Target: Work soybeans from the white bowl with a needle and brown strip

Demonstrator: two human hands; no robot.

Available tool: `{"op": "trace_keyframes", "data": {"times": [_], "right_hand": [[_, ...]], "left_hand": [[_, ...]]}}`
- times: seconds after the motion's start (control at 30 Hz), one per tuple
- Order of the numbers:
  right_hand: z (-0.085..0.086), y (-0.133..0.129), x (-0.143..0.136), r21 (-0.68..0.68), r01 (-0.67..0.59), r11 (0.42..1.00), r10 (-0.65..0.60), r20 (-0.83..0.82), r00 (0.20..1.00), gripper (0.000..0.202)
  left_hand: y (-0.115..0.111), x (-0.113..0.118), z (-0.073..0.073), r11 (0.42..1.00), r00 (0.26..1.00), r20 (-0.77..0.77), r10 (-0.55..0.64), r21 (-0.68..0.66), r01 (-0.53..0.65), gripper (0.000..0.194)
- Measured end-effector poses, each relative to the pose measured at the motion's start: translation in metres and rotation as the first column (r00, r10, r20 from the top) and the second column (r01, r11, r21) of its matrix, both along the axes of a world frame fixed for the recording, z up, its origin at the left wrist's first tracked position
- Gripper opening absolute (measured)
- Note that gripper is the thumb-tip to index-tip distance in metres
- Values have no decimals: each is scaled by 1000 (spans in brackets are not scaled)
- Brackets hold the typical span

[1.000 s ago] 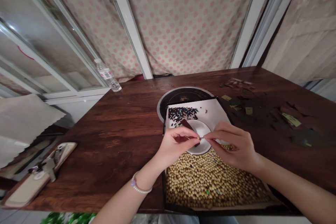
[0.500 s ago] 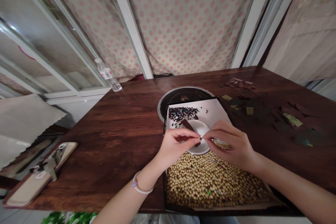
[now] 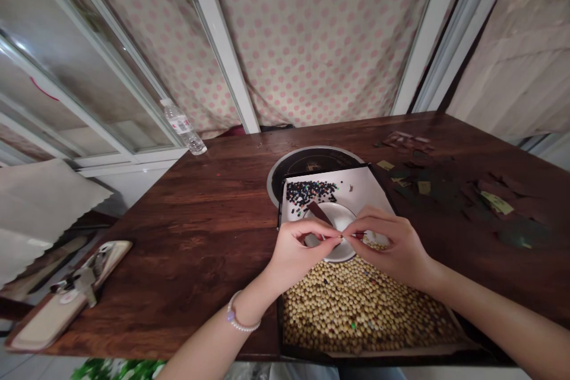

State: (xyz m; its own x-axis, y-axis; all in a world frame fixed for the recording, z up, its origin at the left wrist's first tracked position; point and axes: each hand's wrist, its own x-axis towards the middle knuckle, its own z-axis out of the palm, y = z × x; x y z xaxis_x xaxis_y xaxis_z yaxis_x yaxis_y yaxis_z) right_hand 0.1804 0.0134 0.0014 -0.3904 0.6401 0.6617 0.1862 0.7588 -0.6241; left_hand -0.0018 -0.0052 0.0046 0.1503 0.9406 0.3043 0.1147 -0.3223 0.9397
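My left hand (image 3: 307, 246) and my right hand (image 3: 386, 241) meet fingertip to fingertip over a white bowl (image 3: 341, 212). My left thumb and index finger pinch a small pale bead (image 3: 341, 237). Closed in a pinch against it, my right hand has a thin dark cord (image 3: 366, 233) at its fingers; its full run is hidden. A flat dark brown strip (image 3: 317, 210) slants across the bowl behind my left fingers, partly covered. Beneath both hands, many yellowish beads (image 3: 356, 303) fill the near part of a black-edged tray (image 3: 281, 285).
Black and coloured beads (image 3: 309, 191) lie on white paper at the tray's far left. A round dark mat (image 3: 303, 160) sits behind. Scattered dark pieces and yellowish labels (image 3: 496, 203) cover the right side. A water bottle (image 3: 184, 127) and a pale board (image 3: 48, 326) are leftward.
Both hands stay pinched together over the bowl with only slight finger shifts. The right hand has moved slightly left, and the thin cord shows a little differently beside its fingers.
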Motion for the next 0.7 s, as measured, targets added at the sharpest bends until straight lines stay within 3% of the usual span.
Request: {"op": "trace_keyframes", "data": {"times": [0.27,0.43,0.5,0.57,0.7], "right_hand": [[-5,9,2,-56,19,998,-17,30,999,16],[-9,14,3,-94,85,992,-80,49,996,13],[-9,16,4,-113,132,985,-130,28,991,12],[-10,18,4,-130,165,978,-165,13,986,10],[-11,21,5,-168,173,971,-177,-10,984,9]], "left_hand": [[3,-1,1,989,979,-148,137,79,-126,7],[7,-8,0,954,917,-348,194,283,-95,18],[10,-13,0,908,855,-449,262,415,-60,19],[12,-18,0,861,781,-543,309,508,13,7],[13,-26,4,832,658,-704,266,512,211,26]]}}
